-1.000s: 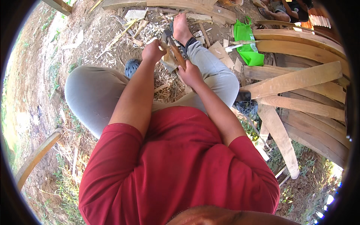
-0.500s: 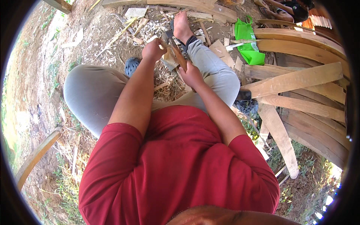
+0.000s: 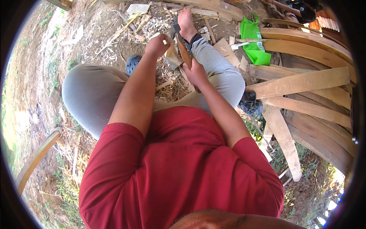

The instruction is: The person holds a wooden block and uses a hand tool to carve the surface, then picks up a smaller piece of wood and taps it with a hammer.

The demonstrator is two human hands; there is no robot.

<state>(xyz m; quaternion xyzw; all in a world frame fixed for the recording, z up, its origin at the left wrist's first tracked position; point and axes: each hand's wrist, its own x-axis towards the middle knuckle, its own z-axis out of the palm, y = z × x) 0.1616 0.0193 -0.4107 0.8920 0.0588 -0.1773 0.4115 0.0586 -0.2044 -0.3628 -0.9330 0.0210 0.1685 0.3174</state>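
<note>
Grip of the right hand is wrapped round the wooden handle of a hammer-like tool, dark head pointing away from the body. The left hand is curled on a pale wooden piece; exact finger contact is hidden. This piece sits between the hands, its greyish lower end of undetermined material.

Placement, in this inspector's judgement: the left hand steadies the piece, the right hand takes the handle well below the head for control, and the parted knees leave working room. The tool's head is near the bare foot; contact cannot be confirmed.

Wood chips litter the ground ahead. A dark clog shows beside the left forearm. To the right, curved planks overlap in a pile, presumably kept within reach, with a green bag near their far end. Another person is partly visible at upper right.

Markings: pale printing on the green bag, not transcribed; no other lettering could be made out.
</note>
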